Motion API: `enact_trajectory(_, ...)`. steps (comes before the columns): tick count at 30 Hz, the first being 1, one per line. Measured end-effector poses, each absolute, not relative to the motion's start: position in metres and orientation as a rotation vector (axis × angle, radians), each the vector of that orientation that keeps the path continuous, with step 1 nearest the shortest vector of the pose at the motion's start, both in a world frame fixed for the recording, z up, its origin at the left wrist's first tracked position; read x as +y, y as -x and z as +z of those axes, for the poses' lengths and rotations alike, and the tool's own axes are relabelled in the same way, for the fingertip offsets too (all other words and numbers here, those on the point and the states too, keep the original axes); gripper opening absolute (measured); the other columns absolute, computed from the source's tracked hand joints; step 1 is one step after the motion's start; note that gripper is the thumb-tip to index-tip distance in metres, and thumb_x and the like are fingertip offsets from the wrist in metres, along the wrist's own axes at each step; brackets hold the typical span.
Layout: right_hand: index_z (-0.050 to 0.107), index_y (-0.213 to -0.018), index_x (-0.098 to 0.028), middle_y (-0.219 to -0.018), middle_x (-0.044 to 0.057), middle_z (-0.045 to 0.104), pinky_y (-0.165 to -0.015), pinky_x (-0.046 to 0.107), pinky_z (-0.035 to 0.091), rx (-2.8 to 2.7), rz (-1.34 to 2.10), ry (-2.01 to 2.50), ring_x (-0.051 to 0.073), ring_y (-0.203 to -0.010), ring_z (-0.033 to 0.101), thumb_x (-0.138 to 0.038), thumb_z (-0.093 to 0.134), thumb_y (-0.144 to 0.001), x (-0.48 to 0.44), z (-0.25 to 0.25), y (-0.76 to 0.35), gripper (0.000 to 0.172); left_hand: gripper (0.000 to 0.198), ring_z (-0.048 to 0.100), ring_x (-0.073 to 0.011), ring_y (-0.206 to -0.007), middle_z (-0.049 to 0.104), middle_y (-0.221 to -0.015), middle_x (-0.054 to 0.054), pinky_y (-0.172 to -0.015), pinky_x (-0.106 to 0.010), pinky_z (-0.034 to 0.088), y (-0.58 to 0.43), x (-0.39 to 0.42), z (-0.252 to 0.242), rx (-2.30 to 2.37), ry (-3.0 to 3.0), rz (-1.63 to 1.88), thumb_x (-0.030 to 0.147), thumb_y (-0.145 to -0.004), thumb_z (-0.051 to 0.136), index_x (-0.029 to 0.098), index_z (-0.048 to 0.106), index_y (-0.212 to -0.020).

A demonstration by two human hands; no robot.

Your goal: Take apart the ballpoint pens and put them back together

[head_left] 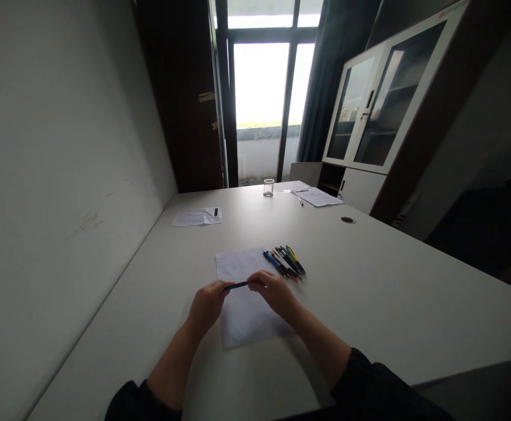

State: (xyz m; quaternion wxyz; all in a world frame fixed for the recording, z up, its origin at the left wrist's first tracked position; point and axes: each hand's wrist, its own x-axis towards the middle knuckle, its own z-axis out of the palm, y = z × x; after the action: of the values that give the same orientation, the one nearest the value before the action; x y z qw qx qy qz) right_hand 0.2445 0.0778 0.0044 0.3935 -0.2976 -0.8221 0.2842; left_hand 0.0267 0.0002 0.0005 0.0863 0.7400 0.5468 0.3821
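Observation:
A dark pen is stretched level between my two hands above a sheet of paper. My left hand pinches one end of it, and my right hand grips the other. Beneath lies the paper, with rows of writing on its far part; my hands and forearms cover some of it. Just beyond my right hand, a bunch of several pens in blue, white, green, yellow and black rests partly on the paper's right edge and partly on the table.
The white table runs along a wall on the left. Farther off are a paper with a dark strip, a clear glass, a stack of papers, a pen and a round cable hole. A glass-door cabinet stands at right.

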Motion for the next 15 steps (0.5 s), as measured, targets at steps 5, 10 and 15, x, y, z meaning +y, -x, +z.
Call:
enact_trajectory(5, 0.061, -0.075, -0.018, -0.066, 0.0, 0.062, -0.058, 0.023, 0.045, -2.187, 0.758, 0.815, 0.011, -0.055, 0.056, -0.033, 0.044, -0.1, 0.0767, 0.0056, -0.2464, 0.033, 0.028, 0.068, -0.0176, -0.093, 0.072, -0.104, 0.0, -0.082, -0.027, 0.053, -0.028, 0.0001, -0.0005, 1.607, -2.204, 1.143, 0.011, -0.09, 0.055, 0.028, 0.065, -0.11)
enact_trajectory(10, 0.063, -0.102, -0.021, -0.081, 0.002, 0.068, -0.068, 0.025, 0.049, -2.104, 0.734, 0.804, 0.014, -0.072, 0.062, -0.033, 0.061, -0.091, 0.0766, 0.0076, -0.247, 0.016, 0.028, 0.068, -0.0181, -0.094, 0.072, -0.104, -0.002, -0.085, -0.029, 0.054, -0.0274, 0.0012, -0.0004, 1.601, -2.209, 1.154, 0.013, -0.09, 0.054, 0.028, 0.065, -0.111)
enact_trajectory(15, 0.067, -0.09, -0.02, -0.081, 0.003, 0.069, -0.069, 0.026, 0.047, -2.135, 0.69, 0.766, 0.014, -0.072, 0.062, -0.024, 0.062, -0.09, 0.0749, 0.0086, -0.2465, 0.006, 0.029, 0.069, -0.0182, -0.092, 0.073, -0.103, -0.001, -0.085, -0.029, 0.055, -0.0265, 0.0019, -0.0023, 1.616, -2.234, 1.131, 0.012, -0.089, 0.055, 0.029, 0.066, -0.11)
